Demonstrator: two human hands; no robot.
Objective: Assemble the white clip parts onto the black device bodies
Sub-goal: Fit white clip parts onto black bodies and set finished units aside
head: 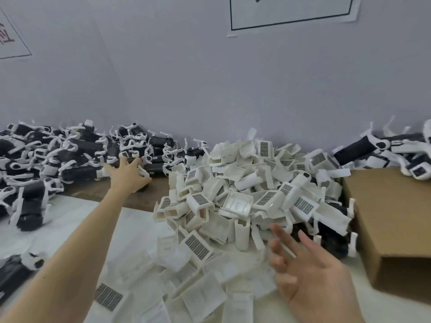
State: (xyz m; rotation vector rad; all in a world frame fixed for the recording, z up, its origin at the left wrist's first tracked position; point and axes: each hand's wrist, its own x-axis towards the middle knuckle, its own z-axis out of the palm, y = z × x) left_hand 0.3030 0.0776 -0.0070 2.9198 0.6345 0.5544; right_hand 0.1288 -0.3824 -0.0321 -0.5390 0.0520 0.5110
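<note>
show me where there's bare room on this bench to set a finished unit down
Free: white sheet between the left forearm and black device pile; cardboard box top. Crowded: white clip heap centre, loose parts below it.

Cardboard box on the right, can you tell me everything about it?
The box is plain brown cardboard, lying at the table's right edge with its open side facing the camera. Its inside is dark and hidden. White clips pile against its left wall, and black-and-white devices lie behind it. Neither hand touches it.

a white-covered table (70, 220) carries a heap of white clip parts (245, 201), piled black device bodies (77, 150) and a cardboard box (396, 220).
</note>
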